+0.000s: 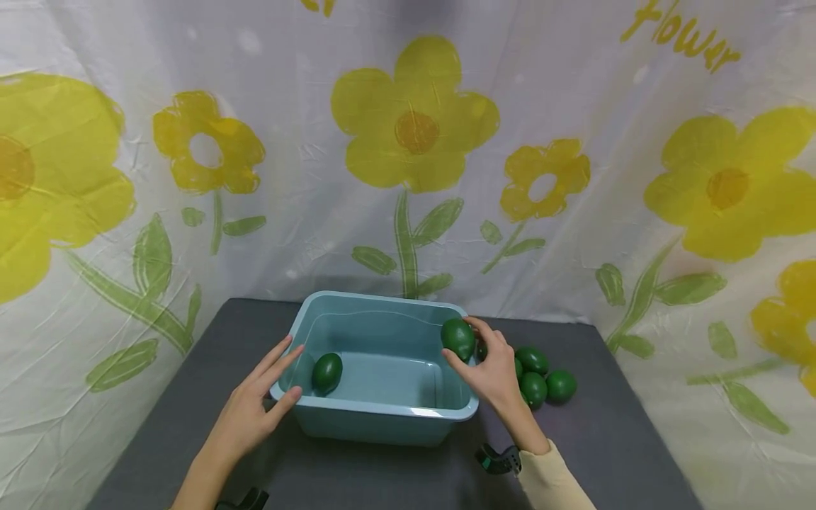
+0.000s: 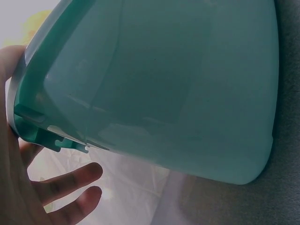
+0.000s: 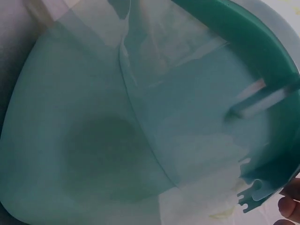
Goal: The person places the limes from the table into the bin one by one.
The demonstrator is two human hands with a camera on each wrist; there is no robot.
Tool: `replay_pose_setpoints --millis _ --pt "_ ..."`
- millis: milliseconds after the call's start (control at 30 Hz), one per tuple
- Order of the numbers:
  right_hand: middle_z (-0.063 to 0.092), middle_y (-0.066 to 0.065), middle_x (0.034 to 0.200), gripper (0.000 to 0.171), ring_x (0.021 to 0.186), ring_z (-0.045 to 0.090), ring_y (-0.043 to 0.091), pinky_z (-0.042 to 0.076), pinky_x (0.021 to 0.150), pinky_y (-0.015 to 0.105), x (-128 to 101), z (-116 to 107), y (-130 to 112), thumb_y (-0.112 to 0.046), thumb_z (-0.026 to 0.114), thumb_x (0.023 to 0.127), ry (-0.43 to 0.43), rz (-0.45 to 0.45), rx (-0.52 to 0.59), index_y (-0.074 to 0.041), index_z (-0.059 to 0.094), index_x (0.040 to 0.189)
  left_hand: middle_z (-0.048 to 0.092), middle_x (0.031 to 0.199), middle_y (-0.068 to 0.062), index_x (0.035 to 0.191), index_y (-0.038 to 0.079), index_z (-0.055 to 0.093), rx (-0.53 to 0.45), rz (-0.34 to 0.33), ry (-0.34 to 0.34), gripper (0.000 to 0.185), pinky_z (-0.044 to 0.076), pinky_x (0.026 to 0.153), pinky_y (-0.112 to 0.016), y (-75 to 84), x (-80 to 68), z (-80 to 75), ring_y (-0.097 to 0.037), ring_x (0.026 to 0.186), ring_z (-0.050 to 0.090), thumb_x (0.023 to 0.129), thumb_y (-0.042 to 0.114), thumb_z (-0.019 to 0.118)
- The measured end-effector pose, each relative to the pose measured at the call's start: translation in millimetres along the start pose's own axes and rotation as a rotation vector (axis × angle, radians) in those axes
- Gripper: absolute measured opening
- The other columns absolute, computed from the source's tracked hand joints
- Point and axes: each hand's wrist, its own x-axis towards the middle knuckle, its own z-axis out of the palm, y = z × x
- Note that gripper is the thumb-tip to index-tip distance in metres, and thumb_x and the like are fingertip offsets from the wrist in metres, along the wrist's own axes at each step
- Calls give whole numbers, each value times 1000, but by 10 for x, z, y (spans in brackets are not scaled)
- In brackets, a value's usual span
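A light blue plastic basin [image 1: 370, 409] stands on the dark table. Inside it, at the left end, lies one dark green avocado [image 1: 327, 374]. My right hand [image 1: 491, 365] pinches a second avocado [image 1: 457, 338] between thumb and fingers, over the basin's right rim. At the opposite end my left hand [image 1: 255, 407] lies against the rim, its fingers spread and fairly straight. The left wrist view shows the basin's outer wall [image 2: 164, 89] and the left fingers [image 2: 70, 183] beyond it. In the right wrist view only right fingertips [image 3: 288, 206] appear, by the rim.
Several more avocados [image 1: 533, 388] are grouped on the table right of the basin, partly behind my right hand. A white cloth [image 1: 293, 234] with yellow flowers hangs behind and beside the dark tabletop [image 1: 612, 439]. Dark straps [image 1: 497, 459] sit at both wrists.
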Motion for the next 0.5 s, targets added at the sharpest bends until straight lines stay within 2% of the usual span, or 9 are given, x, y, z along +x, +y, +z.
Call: replay_pose_setpoints --millis 267,500 --pt "76 17 110 65 89 62 28 50 74 42 -6 -28 -6 -33 90 82 -41 0 -13 -9 68 138 34 173 -3 163 28 46 -2 -7 -12 64 58 73 -43 8 -5 -1 -42 138 56 103 29 70" --pt "78 15 113 65 94 64 32 54 79 50 -4 -41 -14 -29 89 84 -59 -24 3 -7 66 140 33 173 -4 163 28 46 -8 -8 -11 65 57 72 -46 14 -3 -14 -44 139 55 103 28 70"
